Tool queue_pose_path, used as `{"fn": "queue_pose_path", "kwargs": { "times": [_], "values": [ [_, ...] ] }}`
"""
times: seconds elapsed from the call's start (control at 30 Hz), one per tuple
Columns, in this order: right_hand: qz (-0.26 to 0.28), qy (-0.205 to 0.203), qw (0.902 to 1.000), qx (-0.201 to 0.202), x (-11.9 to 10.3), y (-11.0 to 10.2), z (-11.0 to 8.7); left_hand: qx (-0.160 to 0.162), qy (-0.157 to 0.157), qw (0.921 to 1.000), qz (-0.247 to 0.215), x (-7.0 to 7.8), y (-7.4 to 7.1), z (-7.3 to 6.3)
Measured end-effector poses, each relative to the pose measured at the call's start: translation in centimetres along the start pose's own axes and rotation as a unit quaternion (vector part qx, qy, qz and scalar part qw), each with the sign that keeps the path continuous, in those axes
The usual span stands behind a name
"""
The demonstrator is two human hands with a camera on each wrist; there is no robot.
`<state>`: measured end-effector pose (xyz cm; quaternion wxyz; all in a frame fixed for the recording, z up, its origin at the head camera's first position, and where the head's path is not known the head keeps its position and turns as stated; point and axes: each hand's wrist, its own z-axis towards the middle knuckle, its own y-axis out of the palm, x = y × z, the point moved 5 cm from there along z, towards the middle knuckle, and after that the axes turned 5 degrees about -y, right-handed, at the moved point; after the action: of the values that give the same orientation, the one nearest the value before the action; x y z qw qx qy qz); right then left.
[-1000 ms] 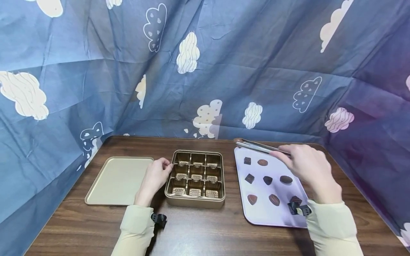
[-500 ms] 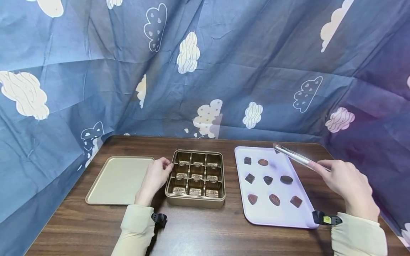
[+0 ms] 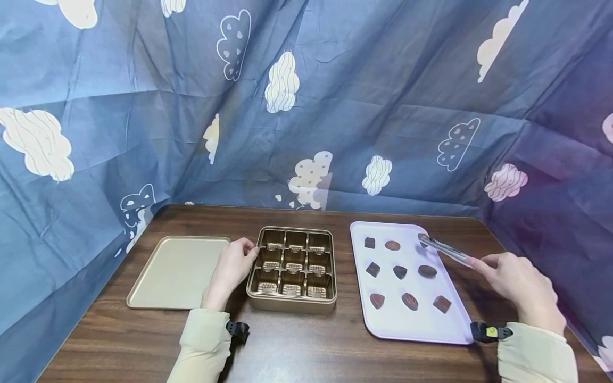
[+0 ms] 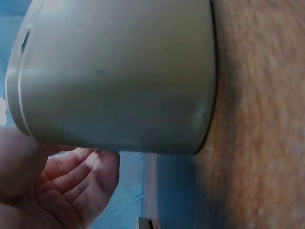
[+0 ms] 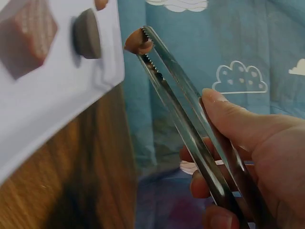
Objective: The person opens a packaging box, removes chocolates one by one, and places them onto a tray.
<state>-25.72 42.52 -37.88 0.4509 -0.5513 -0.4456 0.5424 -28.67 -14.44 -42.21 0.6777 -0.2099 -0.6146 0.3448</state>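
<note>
In the head view my right hand (image 3: 519, 284) holds a pair of metal tongs (image 3: 447, 250) over the back right of the white tray (image 3: 412, 324). Between their serrated tips is a brown chocolate (image 5: 135, 43), clearest in the right wrist view. Whether it touches the tray, I cannot tell. My left hand (image 3: 233, 266) grips the left edge of a gold box (image 3: 292, 304) with a nine-part insert. The left wrist view puts the thumb by the rim and the bent fingers (image 4: 86, 179) against the side wall; some contact points are hidden.
Several chocolates of different shapes, such as a square one (image 3: 442, 304) and an oval one (image 3: 427, 271), lie spaced out on the tray. A flat gold lid (image 3: 179, 274) lies left of the box. Blue cloth (image 3: 258, 133) hangs behind the wooden table (image 3: 306, 346).
My right hand has moved right with the tongs, then the tips came down toward the tray's back right corner, chocolate between them. My left hand has stayed at the box.
</note>
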Motion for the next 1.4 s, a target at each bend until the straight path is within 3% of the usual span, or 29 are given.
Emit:
{"fn": "queue_pose_path", "kwargs": {
  "times": [0.27,0.67,1.4],
  "values": [
    [-0.004,0.000,1.0000,0.003,-0.4,1.0,1.2,-0.001,-0.011,0.9999,0.004,-0.2,-0.2,-0.2],
    [0.003,-0.005,0.9999,0.015,-0.3,1.4,1.6,0.002,-0.007,1.0000,-0.001,0.1,-0.1,-0.1],
    [0.019,0.000,0.9998,-0.004,-0.2,1.5,2.2,0.000,-0.017,0.9999,-0.002,-0.5,0.2,-0.3]
  ]
}}
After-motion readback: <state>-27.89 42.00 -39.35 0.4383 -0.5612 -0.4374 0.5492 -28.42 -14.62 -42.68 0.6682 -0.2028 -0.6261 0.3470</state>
